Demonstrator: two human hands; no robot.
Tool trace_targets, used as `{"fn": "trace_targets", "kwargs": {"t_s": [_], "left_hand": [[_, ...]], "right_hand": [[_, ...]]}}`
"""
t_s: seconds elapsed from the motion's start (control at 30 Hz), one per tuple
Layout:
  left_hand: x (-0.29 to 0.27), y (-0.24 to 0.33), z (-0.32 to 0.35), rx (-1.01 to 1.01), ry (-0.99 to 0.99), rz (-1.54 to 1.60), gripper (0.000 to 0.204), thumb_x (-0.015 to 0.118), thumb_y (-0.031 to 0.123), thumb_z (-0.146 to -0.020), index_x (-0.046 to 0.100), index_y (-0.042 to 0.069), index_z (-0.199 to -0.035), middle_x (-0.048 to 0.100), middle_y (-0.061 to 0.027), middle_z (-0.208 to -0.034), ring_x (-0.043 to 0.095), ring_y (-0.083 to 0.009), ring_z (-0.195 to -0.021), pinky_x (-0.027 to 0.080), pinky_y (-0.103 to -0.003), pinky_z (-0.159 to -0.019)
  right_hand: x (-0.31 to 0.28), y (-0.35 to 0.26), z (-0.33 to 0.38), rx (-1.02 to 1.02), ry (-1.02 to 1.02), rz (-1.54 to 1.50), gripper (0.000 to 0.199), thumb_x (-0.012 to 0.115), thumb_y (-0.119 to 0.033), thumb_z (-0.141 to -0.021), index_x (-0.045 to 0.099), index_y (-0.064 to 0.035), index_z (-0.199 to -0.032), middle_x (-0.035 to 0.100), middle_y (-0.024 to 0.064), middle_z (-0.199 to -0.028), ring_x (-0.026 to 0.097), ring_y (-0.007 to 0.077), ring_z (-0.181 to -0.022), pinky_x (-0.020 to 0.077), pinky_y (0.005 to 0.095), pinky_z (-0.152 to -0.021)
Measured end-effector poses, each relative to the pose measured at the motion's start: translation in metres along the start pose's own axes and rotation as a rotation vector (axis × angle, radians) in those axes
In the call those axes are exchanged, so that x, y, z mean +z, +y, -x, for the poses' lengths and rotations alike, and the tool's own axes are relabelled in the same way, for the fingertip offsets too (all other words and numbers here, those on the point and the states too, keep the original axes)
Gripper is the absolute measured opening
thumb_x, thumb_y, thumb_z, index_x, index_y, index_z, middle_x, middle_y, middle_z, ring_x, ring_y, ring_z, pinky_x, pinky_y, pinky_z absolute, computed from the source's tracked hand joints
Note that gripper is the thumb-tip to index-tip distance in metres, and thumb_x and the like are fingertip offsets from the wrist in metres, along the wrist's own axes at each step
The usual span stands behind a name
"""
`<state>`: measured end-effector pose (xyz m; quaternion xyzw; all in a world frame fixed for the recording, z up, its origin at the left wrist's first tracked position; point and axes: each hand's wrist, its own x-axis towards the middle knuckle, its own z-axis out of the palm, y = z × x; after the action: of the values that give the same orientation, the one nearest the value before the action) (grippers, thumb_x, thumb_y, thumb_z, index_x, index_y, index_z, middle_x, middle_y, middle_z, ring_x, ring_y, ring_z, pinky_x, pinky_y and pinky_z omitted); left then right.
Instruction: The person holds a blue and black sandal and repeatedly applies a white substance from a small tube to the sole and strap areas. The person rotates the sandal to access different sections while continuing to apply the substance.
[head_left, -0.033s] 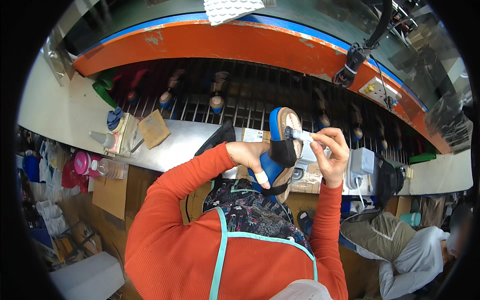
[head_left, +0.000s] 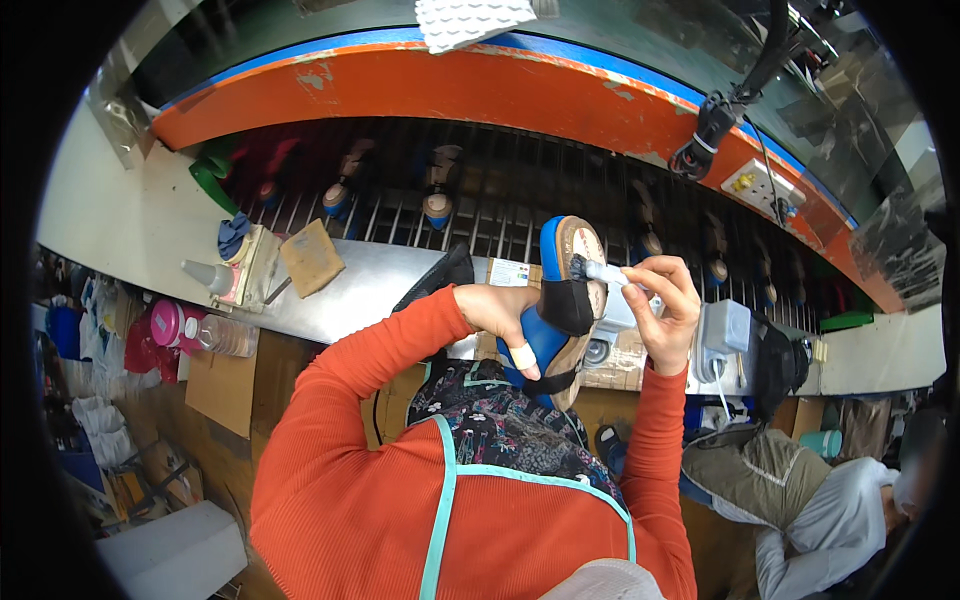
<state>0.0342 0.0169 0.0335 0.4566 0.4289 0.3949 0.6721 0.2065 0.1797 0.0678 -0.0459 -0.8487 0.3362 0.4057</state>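
Observation:
A blue shoe last (head_left: 552,245) with a black upper (head_left: 566,307) strapped round it is held in front of me, its pale sole turned to the right. My left hand (head_left: 505,325) is closed round its middle, with a light wrap on the thumb. Pinched between the fingers of my right hand (head_left: 664,310) is a small brush (head_left: 603,273) with a pale handle. Its dark bristles touch the edge of the sole near the upper end. The far side of the last is hidden.
Beyond the metal ledge (head_left: 370,262), other lasts (head_left: 437,205) lie on a roller rack under an orange beam (head_left: 480,90). A tan block (head_left: 312,258) sits left, a grey-white device (head_left: 725,328) right. A co-worker (head_left: 830,500) is at lower right.
The whole view has shifted very slightly. Both hands, the shoe and the brush keep nearly the same places.

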Motion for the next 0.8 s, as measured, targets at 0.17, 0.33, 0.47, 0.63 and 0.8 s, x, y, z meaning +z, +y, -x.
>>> {"fn": "trace_targets", "kwargs": {"t_s": [0.17,0.33,0.47,0.63,0.8], "left_hand": [[-0.019,-0.003,0.005,0.048,-0.166,0.007,0.086,0.09,0.01,-0.058,0.049,-0.004,-0.132,0.059,-0.0161,-0.125,0.055,-0.0233,-0.118,0.043,-0.034,-0.102],[-0.021,-0.015,-0.002,0.077,-0.097,-0.16,0.086,0.092,0.014,-0.058,0.05,-0.003,-0.131,0.06,-0.0132,-0.124,0.056,-0.0227,-0.114,0.044,-0.035,-0.099],[-0.025,-0.023,-0.008,0.201,-0.148,-0.076,0.081,0.091,0.007,-0.058,0.052,-0.003,-0.128,0.062,-0.0135,-0.124,0.058,-0.0231,-0.111,0.045,-0.036,-0.098],[-0.015,-0.032,0.002,0.193,-0.083,0.185,0.075,0.086,-0.002,-0.061,0.053,-0.003,-0.128,0.062,-0.0145,-0.123,0.059,-0.0235,-0.112,0.045,-0.039,-0.099],[-0.01,-0.029,0.024,0.103,-0.011,0.352,0.062,0.081,-0.006,-0.067,0.058,-0.002,-0.124,0.065,-0.0138,-0.118,0.061,-0.0219,-0.109,0.047,-0.037,-0.098]], "right_hand": [[-0.003,0.006,-0.029,-0.022,-0.165,0.032,0.02,0.077,-0.002,-0.069,0.074,-0.0052,-0.088,0.061,0.0042,-0.086,0.053,0.0142,-0.069,0.0416,0.0285,-0.067],[0.011,0.008,-0.053,-0.038,-0.146,-0.1,0.011,0.068,0.0,-0.078,0.069,0.0017,-0.089,0.058,0.0102,-0.09,0.057,0.0211,-0.088,0.0452,0.0306,-0.076],[0.025,0.019,-0.032,-0.094,0.035,0.019,0.014,0.064,0.002,-0.085,0.068,0.0005,-0.098,0.054,0.0102,-0.1,0.055,0.0205,-0.09,0.0447,0.03,-0.078],[0.021,0.026,0.024,0.042,0.018,0.081,0.017,0.065,0.006,-0.081,0.069,0.0005,-0.096,0.053,0.0112,-0.1,0.055,0.0225,-0.092,0.0456,0.0331,-0.082],[0.0,0.042,0.095,0.239,0.007,0.014,0.011,0.067,-0.001,-0.083,0.069,0.0031,-0.093,0.058,0.0111,-0.099,0.056,0.0224,-0.093,0.0459,0.0329,-0.082]]}}
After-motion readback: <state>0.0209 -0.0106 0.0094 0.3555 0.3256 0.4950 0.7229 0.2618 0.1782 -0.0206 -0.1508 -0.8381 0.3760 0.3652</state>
